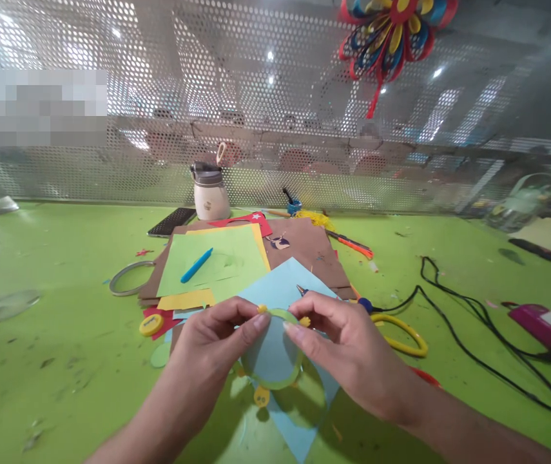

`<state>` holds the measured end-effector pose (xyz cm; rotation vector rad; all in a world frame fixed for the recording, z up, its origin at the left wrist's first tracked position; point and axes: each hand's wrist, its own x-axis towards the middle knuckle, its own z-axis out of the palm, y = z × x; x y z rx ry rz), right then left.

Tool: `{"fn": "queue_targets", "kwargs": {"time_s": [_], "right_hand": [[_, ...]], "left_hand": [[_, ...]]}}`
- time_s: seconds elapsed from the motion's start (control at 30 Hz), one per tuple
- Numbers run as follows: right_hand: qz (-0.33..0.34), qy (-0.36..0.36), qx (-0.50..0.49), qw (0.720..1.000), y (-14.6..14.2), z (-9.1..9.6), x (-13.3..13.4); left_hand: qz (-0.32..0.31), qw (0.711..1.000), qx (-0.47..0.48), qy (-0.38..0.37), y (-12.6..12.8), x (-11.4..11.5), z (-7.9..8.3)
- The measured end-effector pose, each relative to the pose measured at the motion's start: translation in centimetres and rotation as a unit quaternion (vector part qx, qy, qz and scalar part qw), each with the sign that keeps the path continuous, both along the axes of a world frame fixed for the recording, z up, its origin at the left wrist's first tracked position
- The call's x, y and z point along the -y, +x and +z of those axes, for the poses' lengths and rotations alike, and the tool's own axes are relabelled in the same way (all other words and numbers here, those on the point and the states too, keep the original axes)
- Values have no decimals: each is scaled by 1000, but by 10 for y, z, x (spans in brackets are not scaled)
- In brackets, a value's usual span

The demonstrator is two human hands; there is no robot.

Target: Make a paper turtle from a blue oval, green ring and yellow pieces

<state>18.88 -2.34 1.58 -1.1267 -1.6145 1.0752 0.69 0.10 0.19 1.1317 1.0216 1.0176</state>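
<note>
bright green tabletop (62, 386) stands before a perforated metal screen (159, 96). left hand (210, 348) and right hand (352, 351) each pinch, thumb against forefinger, the top rim of a green-edged round blue paper disc (271, 357), held above a light blue paper sheet (280, 287).

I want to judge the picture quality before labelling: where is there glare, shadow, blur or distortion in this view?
Head view: ceiling lights glare on the perforated screen; a pixelated patch covers its upper left; the left hand and right hand, pinching the green-rimmed paper disc, are sharp and cast soft shadows on the green table; the wide lens bends the frame edges.
</note>
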Motion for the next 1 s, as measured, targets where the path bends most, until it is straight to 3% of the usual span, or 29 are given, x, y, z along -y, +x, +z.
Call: {"fn": "queue_targets", "kwargs": {"time_s": [0.4,0.6,0.8,1.0], "right_hand": [[-11,-11,-21,1000,-3,-4,1],[-5,-14,-39,999,-3,-4,1],[6,-40,-49,998,-1,-3,0],[31,-51,-55,997,-2,-6,0]], "left_hand": [[-17,1000,-13,10,1,2,0],[-46,998,31,-23,-2,3,-5],[-80,992,85,-45,-2,4,1],[-66,996,46,-32,0,1,-1]]}}
